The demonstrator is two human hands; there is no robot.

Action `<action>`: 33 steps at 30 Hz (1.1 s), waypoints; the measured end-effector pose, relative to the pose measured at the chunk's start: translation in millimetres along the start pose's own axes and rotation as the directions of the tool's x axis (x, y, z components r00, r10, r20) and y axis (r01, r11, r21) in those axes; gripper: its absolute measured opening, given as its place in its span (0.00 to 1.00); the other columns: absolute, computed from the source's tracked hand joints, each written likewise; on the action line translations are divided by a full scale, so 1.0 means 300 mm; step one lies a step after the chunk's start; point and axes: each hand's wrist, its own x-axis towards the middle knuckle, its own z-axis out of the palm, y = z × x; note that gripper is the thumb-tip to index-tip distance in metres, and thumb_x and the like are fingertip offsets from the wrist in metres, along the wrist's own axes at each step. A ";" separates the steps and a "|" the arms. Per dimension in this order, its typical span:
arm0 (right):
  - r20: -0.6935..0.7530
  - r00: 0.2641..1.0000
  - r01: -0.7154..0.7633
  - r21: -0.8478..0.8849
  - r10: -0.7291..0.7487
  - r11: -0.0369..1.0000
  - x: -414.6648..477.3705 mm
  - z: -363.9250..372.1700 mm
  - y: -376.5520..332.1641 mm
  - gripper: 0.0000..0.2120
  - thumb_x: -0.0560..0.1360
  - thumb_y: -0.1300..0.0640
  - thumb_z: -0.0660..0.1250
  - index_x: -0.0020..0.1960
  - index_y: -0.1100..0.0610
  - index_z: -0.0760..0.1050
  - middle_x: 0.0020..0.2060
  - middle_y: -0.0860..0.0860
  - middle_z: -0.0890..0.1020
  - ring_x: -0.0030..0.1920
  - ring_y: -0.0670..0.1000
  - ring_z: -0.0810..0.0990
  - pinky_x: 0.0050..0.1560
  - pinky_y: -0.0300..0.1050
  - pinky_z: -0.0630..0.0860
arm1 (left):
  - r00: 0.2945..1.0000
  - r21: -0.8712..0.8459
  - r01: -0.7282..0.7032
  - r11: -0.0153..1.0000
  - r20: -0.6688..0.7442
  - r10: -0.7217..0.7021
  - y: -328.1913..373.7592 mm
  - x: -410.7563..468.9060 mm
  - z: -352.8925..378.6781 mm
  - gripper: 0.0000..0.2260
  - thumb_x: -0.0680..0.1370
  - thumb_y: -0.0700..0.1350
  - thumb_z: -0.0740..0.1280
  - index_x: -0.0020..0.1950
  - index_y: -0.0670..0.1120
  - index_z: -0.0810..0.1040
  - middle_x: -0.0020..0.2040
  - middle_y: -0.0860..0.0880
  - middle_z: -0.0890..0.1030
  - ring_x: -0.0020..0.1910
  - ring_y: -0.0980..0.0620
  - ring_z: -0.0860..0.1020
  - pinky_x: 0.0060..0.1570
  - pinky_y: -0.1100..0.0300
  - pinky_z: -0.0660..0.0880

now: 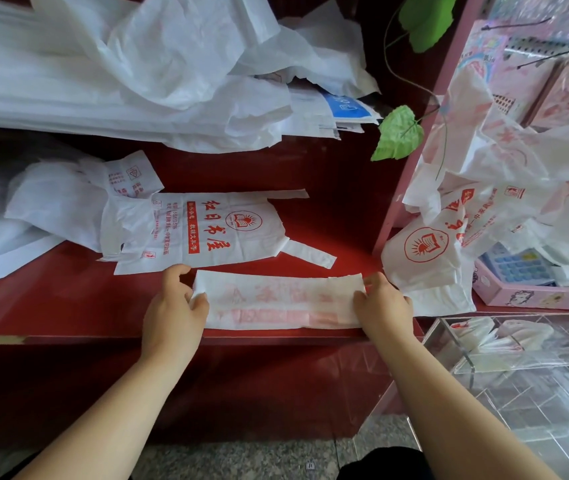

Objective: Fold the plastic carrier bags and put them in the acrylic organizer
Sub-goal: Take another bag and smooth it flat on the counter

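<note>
Pinching folded carrier bag point(279, 301) at both short ends, left hand point(172, 306) and right hand point(381, 306) seemingly alike, by front edge of red counter point(68, 306); light, limp, slippery film.

Bright, even, diffuse light fills the scene, with no hard shadows. The heap of crumpled white plastic sheeting point(68, 74) along the far edge of the glossy dark-red tabletop point(328, 174) is nearly blown out, its folds washed flat. The panel under the tabletop's near edge lies in deep shade. Glare streaks the clear acrylic organizer point(518, 393) off the near right corner. Wide-angle distortion bows the near edge and tilts the pink upright post point(451, 64). The faint red print on the folded white plastic bag strip point(276, 299) looks soft.
</note>
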 end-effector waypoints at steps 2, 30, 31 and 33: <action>-0.002 1.000 0.004 -0.037 -0.004 0.999 0.000 0.004 -0.001 0.15 0.78 0.61 0.55 0.64 0.59 0.66 0.55 0.56 0.79 0.57 0.57 0.74 0.60 0.45 0.60 | 1.000 0.015 0.003 1.000 0.023 -0.003 0.009 0.009 -0.001 0.19 0.76 0.35 0.63 0.66 0.40 0.66 0.45 0.46 0.74 0.43 0.44 0.74 0.39 0.56 0.66; 0.295 0.910 0.352 -0.178 -0.291 0.919 -0.026 0.122 -0.118 0.26 0.80 0.44 0.47 0.75 0.53 0.49 0.76 0.50 0.48 0.75 0.49 0.44 0.72 0.46 0.41 | 0.778 0.460 -0.450 0.766 0.623 0.082 0.070 0.049 0.109 0.24 0.82 0.52 0.43 0.75 0.49 0.39 0.76 0.51 0.38 0.74 0.55 0.37 0.71 0.54 0.35; 0.299 0.916 0.334 -0.201 -0.267 0.921 -0.015 0.102 -0.086 0.27 0.80 0.43 0.46 0.75 0.52 0.49 0.76 0.50 0.48 0.75 0.49 0.43 0.72 0.46 0.41 | 0.777 0.459 -0.449 0.766 0.624 0.082 0.069 0.049 0.111 0.24 0.82 0.53 0.43 0.75 0.49 0.39 0.76 0.51 0.38 0.74 0.54 0.37 0.71 0.54 0.35; 0.298 0.929 0.289 -0.219 -0.218 0.932 0.001 0.063 -0.025 0.27 0.80 0.44 0.47 0.76 0.52 0.48 0.76 0.49 0.48 0.75 0.48 0.44 0.72 0.44 0.41 | 0.785 0.469 -0.438 0.767 0.615 0.072 0.070 0.047 0.110 0.25 0.81 0.55 0.43 0.76 0.50 0.39 0.76 0.50 0.38 0.74 0.54 0.37 0.71 0.53 0.36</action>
